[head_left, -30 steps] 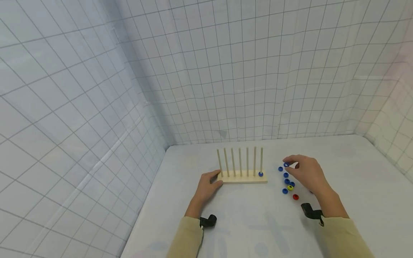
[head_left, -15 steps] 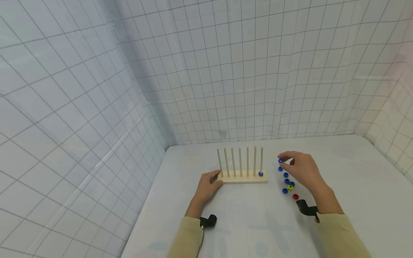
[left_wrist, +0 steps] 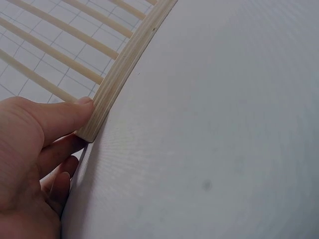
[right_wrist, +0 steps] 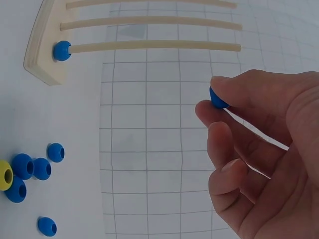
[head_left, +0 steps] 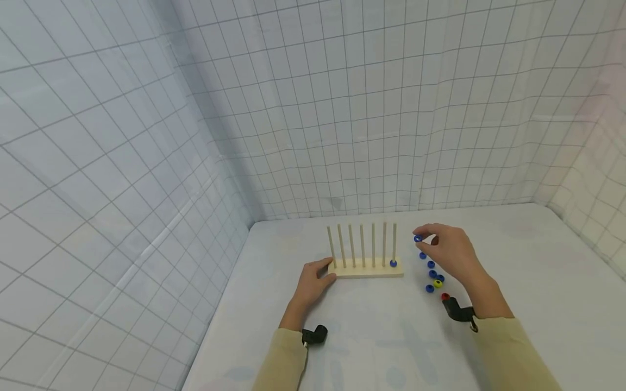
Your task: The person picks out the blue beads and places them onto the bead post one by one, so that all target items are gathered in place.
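Note:
A pale wooden peg rack [head_left: 362,275] with several upright pegs stands on the table. My left hand [head_left: 311,283] grips its left end; the left wrist view shows the thumb [left_wrist: 70,117] on the base, with fingers curled at the end below it. At the foot of the rightmost peg [right_wrist: 154,46] sits one blue bead [right_wrist: 62,51]. Between thumb and index finger my right hand [head_left: 450,251] pinches another blue bead [head_left: 418,238], raised to the right of that peg near its upper part. The right wrist view shows this bead partly hidden by the thumb.
Several loose blue beads [head_left: 430,288] lie on the white table [head_left: 371,326] right of the rack, with a yellow bead [head_left: 438,283] and a red bead [head_left: 445,296] among them. The right wrist camera [head_left: 457,310] overlaps the red one. A grid-patterned curtain [head_left: 342,136] hangs behind.
My right hand has risen and moved left toward the rack with the pinched blue bead, away from the loose beads. My left hand keeps its grip on the rack.

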`<move>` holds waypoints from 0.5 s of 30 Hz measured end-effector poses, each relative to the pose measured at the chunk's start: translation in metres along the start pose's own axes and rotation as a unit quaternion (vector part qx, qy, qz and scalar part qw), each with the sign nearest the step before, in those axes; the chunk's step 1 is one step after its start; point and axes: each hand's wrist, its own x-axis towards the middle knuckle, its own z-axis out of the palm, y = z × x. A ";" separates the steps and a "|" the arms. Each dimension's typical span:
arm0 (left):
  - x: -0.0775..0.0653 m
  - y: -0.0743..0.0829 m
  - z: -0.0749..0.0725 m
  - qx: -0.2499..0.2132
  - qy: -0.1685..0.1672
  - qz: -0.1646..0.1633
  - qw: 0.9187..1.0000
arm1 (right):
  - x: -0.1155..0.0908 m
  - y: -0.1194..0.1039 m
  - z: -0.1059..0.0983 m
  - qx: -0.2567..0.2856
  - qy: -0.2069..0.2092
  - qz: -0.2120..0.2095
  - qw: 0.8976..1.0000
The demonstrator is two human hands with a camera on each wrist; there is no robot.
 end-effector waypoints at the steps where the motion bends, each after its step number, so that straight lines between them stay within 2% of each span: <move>1: 0.000 0.000 0.000 -0.001 0.000 -0.002 1.000 | 0.000 -0.001 0.000 0.002 -0.001 -0.002 1.000; 7: 0.001 -0.002 0.001 0.001 -0.002 -0.009 1.000 | 0.003 -0.008 -0.003 0.012 -0.001 -0.018 1.000; 15: 0.002 -0.004 0.002 -0.002 -0.002 0.004 1.000 | 0.007 -0.015 -0.005 0.017 -0.003 -0.015 1.000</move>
